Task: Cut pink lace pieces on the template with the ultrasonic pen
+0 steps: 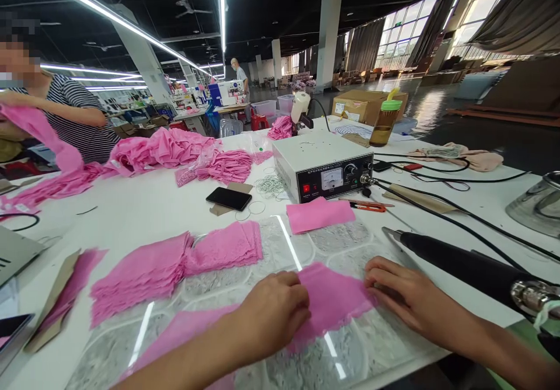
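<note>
A piece of pink fabric [328, 299] lies on a glossy, marble-patterned sheet between my two hands. My left hand [277, 314] has its fingers curled closed on the piece's left edge. At the right edge, my right hand [402, 291] pinches the fabric between thumb and fingers. Another pink piece [188, 331] lies partly under my left forearm. Beyond it sit two stacks of pink pieces, one left [140, 273] and one right [225, 250]. A folded pink strip [321, 215] rests nearer the metal box. Beside my right hand lies a black pen-shaped tool [459, 261] with a metal tip.
A control box [335, 177] with a meter stands behind the sheet. Near it are a phone [228, 198], an orange cutter [370, 206] and a drink bottle [385, 122]. Black cables [459, 209] cross the right side. A person [74, 110] handles pink fabric at left.
</note>
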The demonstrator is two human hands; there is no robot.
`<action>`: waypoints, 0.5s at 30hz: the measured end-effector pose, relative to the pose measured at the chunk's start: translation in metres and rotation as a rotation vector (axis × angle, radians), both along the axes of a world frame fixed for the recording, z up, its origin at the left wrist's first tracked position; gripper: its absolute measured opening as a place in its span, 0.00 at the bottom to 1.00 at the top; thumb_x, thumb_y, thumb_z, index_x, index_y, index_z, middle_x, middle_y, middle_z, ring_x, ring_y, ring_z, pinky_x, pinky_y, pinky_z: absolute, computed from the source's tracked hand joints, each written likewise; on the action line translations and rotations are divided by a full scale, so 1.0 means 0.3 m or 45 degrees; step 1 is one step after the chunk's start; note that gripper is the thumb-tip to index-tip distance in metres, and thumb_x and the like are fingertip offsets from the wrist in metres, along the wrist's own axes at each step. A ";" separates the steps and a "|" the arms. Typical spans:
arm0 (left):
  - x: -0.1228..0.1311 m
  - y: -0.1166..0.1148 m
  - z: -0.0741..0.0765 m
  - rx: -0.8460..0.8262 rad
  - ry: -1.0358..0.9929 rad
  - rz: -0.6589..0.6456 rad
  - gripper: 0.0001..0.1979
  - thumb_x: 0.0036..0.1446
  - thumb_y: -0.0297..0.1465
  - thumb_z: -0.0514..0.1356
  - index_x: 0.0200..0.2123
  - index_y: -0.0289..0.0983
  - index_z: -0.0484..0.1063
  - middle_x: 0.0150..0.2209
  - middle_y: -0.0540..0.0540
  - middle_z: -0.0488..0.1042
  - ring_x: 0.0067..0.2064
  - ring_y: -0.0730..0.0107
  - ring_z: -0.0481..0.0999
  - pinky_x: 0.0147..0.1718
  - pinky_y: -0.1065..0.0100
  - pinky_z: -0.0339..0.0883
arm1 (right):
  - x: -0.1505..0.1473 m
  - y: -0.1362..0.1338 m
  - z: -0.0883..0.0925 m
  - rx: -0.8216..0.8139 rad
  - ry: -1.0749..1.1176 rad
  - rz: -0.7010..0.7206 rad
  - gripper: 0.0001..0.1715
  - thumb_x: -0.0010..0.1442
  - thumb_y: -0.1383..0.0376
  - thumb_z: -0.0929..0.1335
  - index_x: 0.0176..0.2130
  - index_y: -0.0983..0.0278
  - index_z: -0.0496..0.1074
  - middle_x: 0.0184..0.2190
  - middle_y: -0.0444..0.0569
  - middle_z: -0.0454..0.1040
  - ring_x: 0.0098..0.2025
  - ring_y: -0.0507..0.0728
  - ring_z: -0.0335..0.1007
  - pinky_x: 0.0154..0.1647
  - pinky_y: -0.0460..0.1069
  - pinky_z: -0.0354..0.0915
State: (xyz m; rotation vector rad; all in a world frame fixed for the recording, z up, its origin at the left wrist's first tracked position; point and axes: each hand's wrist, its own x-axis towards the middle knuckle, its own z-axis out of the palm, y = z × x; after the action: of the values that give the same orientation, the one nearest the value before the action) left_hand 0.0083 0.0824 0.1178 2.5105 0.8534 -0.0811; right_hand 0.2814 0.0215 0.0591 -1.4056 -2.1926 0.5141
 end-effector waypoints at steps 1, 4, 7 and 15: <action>0.029 0.002 -0.003 0.007 -0.002 0.013 0.06 0.62 0.27 0.58 0.33 0.35 0.75 0.36 0.45 0.74 0.39 0.64 0.75 0.38 0.68 0.67 | -0.001 0.002 -0.002 -0.023 -0.001 -0.002 0.08 0.67 0.64 0.61 0.37 0.60 0.68 0.38 0.50 0.71 0.37 0.56 0.71 0.36 0.51 0.68; 0.125 0.007 -0.030 0.007 -0.008 0.011 0.07 0.59 0.31 0.62 0.40 0.35 0.76 0.40 0.44 0.75 0.42 0.61 0.75 0.42 0.66 0.68 | -0.007 0.006 -0.016 -0.065 -0.029 -0.009 0.10 0.68 0.63 0.61 0.35 0.61 0.67 0.36 0.49 0.70 0.36 0.55 0.70 0.36 0.51 0.66; 0.206 0.013 -0.073 -0.011 -0.012 -0.009 0.10 0.56 0.33 0.65 0.40 0.35 0.76 0.39 0.43 0.74 0.42 0.59 0.74 0.43 0.65 0.68 | -0.010 0.007 -0.032 -0.046 -0.036 -0.028 0.12 0.69 0.65 0.59 0.34 0.61 0.66 0.34 0.49 0.70 0.34 0.55 0.68 0.35 0.51 0.65; 0.250 0.018 -0.098 -0.041 -0.022 0.069 0.08 0.58 0.24 0.57 0.31 0.35 0.75 0.33 0.46 0.72 0.36 0.66 0.73 0.37 0.68 0.66 | -0.008 0.005 -0.014 -0.052 0.025 -0.029 0.12 0.68 0.66 0.58 0.33 0.61 0.64 0.32 0.49 0.69 0.33 0.55 0.67 0.33 0.51 0.64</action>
State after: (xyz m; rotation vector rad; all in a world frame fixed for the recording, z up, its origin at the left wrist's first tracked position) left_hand 0.0834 0.0879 0.0885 2.4532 0.9052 -0.0546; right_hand 0.2791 0.0230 0.0550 -1.4395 -2.1596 0.5651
